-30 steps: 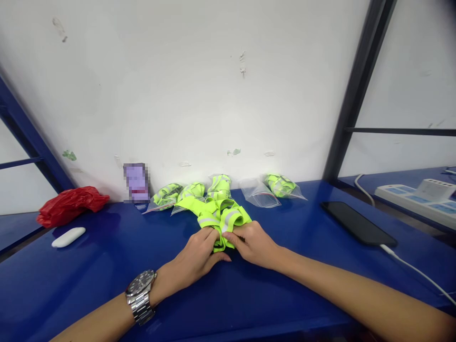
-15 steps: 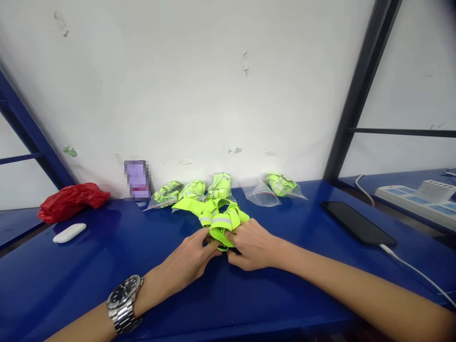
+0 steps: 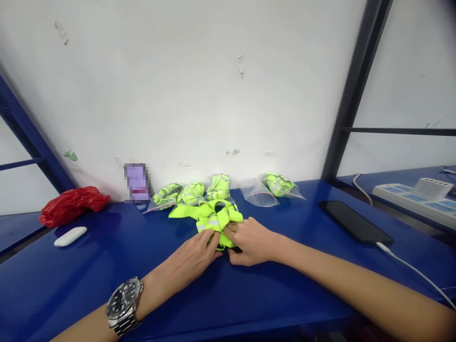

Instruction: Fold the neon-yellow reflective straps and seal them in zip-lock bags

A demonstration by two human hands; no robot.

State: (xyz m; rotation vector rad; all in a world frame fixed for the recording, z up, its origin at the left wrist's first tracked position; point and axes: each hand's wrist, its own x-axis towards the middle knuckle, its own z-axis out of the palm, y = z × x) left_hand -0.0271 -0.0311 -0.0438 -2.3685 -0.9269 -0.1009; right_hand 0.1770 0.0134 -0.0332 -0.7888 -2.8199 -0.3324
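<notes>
A bundle of neon-yellow reflective straps (image 3: pixel 217 218) with silvery bands lies bunched on the blue table (image 3: pixel 178 304). From the left, my left hand (image 3: pixel 199 251) is closed on the near edge of the bundle, its fingertips partly hidden in the folds. My right hand (image 3: pixel 252 241) grips the right side with curled fingers, the thumb low near the tabletop. A loose strap end reaches out to the left. Behind the bundle stand several clear zip bags of similar straps (image 3: pixel 218 186), and one flat clear bag (image 3: pixel 258 194) lies beside them.
On the left are a red plastic bag (image 3: pixel 73 205) and a white earphone case (image 3: pixel 70 236). A blurred phone (image 3: pixel 137 183) leans on the wall. To the right lie a black phone (image 3: pixel 354 221) with a white cable and a white power strip (image 3: pixel 413 202).
The near folds of the straps have been pressed lower and more compact between my hands. My left fingers have shifted over the front of the bundle. The view has turned slightly.
</notes>
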